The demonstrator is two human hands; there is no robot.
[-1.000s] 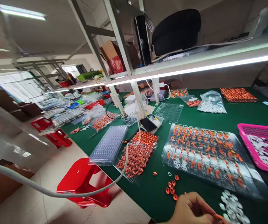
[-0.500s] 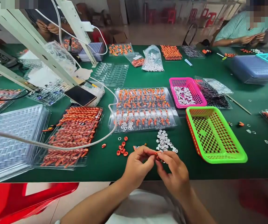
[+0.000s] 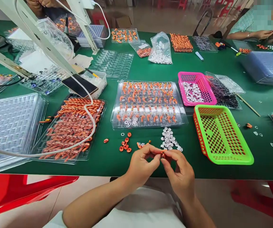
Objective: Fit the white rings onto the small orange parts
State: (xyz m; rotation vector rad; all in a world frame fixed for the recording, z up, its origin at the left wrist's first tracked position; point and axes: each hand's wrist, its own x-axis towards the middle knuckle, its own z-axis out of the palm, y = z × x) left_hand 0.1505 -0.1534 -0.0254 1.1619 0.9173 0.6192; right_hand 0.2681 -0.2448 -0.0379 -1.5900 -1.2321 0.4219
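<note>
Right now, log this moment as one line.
left hand + right hand: pinching small orange plastic part | above green table

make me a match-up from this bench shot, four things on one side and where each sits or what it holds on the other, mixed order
Things:
1. green basket
2. pink basket
3. phone
4. small orange part

Places or states:
A. pinched between the left hand and right hand
B. holds small white pieces
C. shows no parts inside, right of the hands
D. lies dark-screened on a clear tub

Pairs: 1-C, 2-B, 3-D, 4-A
</note>
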